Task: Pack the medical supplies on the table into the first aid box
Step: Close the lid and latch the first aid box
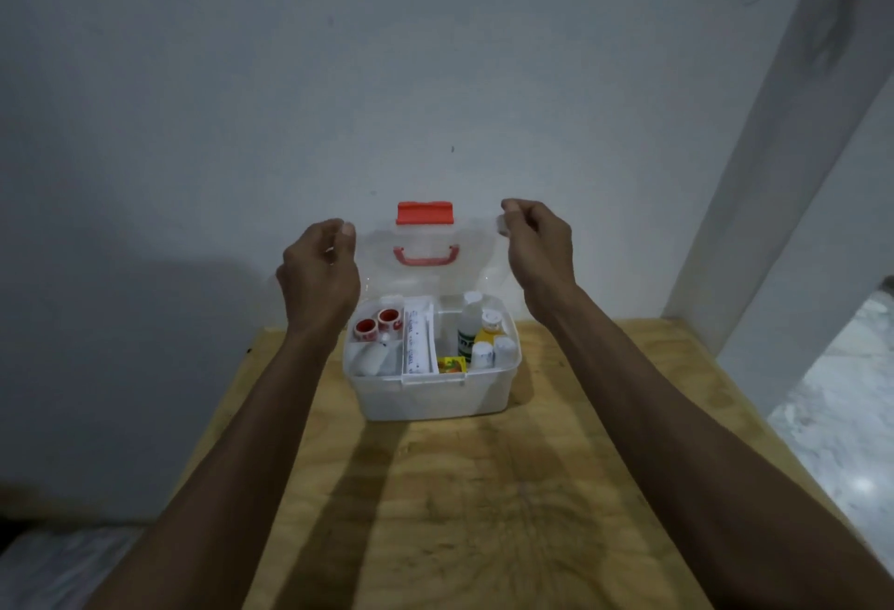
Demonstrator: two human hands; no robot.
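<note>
A translucent white first aid box [430, 396] stands on the far part of the wooden table [484, 488]. Its clear lid [425, 241] stands upright, with a red latch [424, 213] on top and a red handle [425, 256]. My left hand [319, 271] pinches the lid's left corner and my right hand [537, 246] pinches its right corner. Inside the box lie two red tape rolls [377, 323], a white bandage roll [370, 360], a long white packet [417, 336], a yellow sachet [451, 364], a white bottle [470, 326], a yellow-filled bottle [489, 328] and small white rolls [491, 353].
A pale wall [435, 77] rises right behind the box. The table's right edge drops to a marbled floor [832, 416]. A white pillar [774, 150] slants along the right side.
</note>
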